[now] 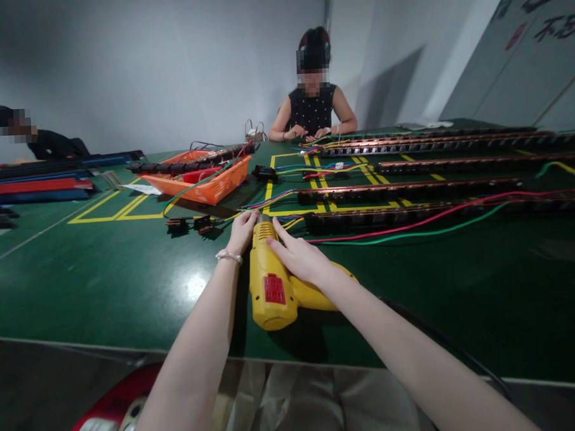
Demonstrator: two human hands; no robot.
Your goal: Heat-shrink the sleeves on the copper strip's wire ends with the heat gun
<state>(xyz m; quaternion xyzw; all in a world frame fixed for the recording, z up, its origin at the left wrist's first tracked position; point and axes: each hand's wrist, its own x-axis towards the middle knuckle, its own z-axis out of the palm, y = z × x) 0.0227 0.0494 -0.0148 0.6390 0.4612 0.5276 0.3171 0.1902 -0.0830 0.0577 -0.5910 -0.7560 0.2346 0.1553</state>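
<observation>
In the lower centre of the frame, a yellow heat gun (pixel 263 312) is seen lying on its side on the green surface (pixel 104 274), near the edge closest to the camera. The right hand (pixel 296 256) is laid over the top of the barrel with its fingers stretched out and held close together, not wrapped around the body. The left hand (pixel 243 232) is set against the left side of the muzzle with its fingers curled inward; whether anything is pinched there cannot be told. A beaded bracelet (pixel 229 256) is worn on that wrist.

The gun has not been lifted: its weight is borne by the surface and its grip is not closed in either hand. A bundle of coloured wires (pixel 290 223) is spread just past the muzzle, running to the long copper rails (pixel 410 188) at centre right. Whether any wire end has been worked on cannot be judged.

The barrel's long axis runs almost straight up the frame, with the muzzle pointed away from the camera toward the wires and the rear end toward the near edge. The handle is turned out to the right, flat on the surface, and a red label (pixel 274 289) faces up.

At upper left, an orange basket (pixel 210 187) is seen, and 1 seated person (pixel 314 106) is at work at the far side.
</observation>
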